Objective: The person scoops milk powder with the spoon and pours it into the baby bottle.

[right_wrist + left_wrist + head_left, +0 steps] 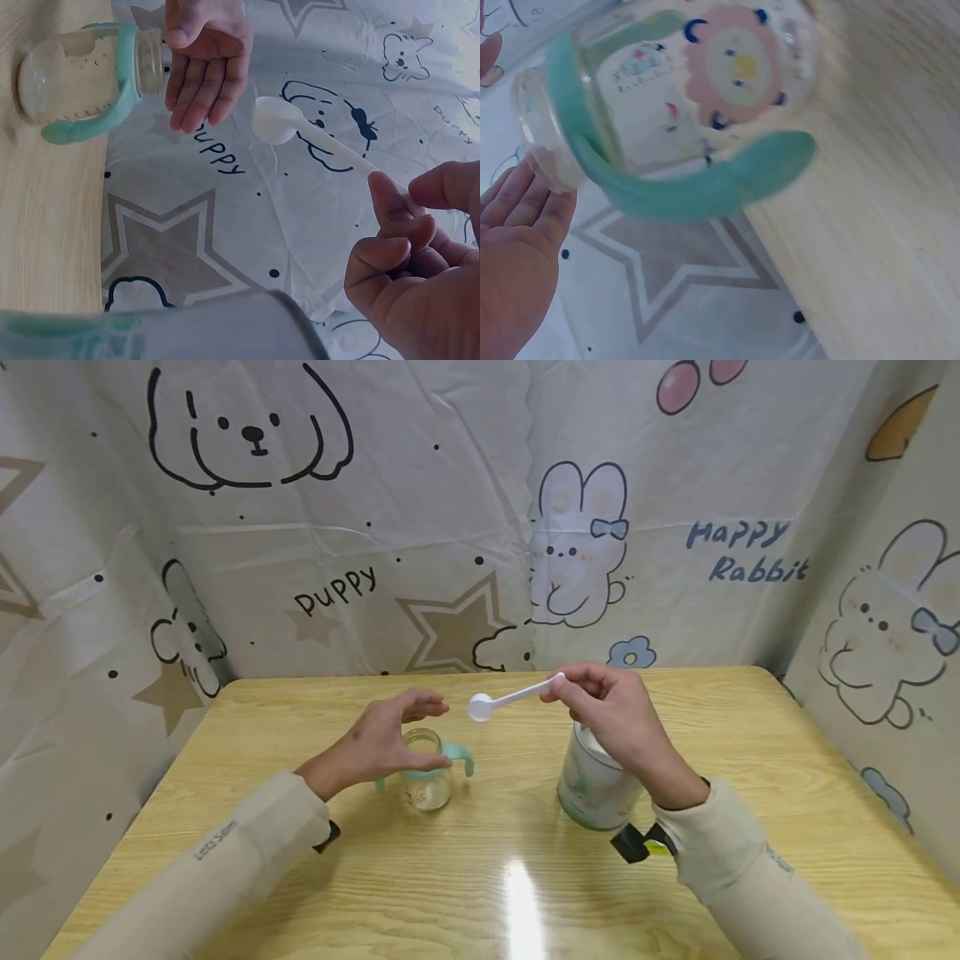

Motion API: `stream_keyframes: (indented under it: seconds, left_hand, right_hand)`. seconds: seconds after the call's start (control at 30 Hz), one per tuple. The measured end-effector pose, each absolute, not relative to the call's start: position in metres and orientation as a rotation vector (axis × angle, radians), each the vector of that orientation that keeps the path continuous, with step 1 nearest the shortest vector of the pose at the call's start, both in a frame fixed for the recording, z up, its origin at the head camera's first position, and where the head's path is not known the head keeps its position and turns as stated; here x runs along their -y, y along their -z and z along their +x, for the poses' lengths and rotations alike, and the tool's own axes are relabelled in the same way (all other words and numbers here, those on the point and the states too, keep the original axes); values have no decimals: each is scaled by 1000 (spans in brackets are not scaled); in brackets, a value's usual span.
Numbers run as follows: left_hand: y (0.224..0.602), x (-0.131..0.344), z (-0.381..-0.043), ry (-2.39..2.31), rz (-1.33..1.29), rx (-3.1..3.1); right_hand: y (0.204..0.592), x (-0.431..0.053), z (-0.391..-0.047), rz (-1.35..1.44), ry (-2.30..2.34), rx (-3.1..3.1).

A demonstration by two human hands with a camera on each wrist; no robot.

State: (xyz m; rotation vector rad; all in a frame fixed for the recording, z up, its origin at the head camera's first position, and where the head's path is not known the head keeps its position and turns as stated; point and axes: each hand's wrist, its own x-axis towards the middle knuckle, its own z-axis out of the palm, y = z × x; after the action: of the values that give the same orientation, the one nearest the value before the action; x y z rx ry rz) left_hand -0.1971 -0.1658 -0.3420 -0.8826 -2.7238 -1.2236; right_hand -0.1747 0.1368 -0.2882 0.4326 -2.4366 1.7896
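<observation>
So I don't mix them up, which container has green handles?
The clear bottle near the left hand; the can by the right hand shows none.

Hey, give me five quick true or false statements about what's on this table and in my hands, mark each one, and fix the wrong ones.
1. The right hand pinches the white scoop by its handle. True.
2. The bottle has a cap on. False: it is uncapped.
3. The bottle's side grips are mint green. True.
4. The can lies on its side. False: it stands upright on the table.
5. The left hand holds a spoon. False: it holds no spoon and is open by the bottle's neck.
</observation>
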Motion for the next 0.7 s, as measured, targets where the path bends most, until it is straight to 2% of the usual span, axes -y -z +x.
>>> stream_keyframes:
  seconds: [0.7]
  left_hand:
    - [328,125,-199,1333,-965,2745]
  right_hand:
    - [282,-177,-170,274,-1811,2379]
